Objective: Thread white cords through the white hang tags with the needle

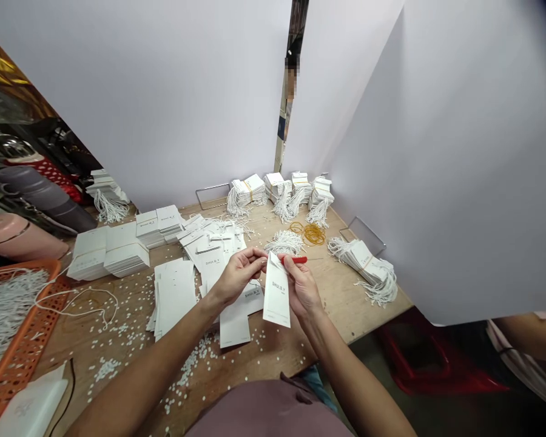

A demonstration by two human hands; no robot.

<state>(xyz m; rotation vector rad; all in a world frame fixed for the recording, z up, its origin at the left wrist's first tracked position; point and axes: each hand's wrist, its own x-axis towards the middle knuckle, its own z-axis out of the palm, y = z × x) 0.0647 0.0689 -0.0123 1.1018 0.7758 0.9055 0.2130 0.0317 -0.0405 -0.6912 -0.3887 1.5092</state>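
My right hand (304, 288) is closed around a white paper hang tag (277, 297) printed "SHUI.B.Y" and a small red-handled tool (295, 260). A thin metal shaft points rightward from the tool's red handle. At the tag's top left corner, my left hand (242, 274) pinches with thumb and forefinger; what lies between them is too small to make out. Below and to the left, loose tags (234, 328) are spread over the wooden table (341, 309), beside a stack of blank-faced tags (175, 291). Just beyond my hands lies a bunch of white strings (286, 241).
Banded, strung tag bundles (248, 191) line the back, with another bundle (368, 267) at right. Yellow rubber bands (313, 233) lie behind my hands. An orange basket (27, 352) of strings stands left, near bottles (40, 197). White panels (186, 91) enclose the table. Paper dots (191, 364) litter it.
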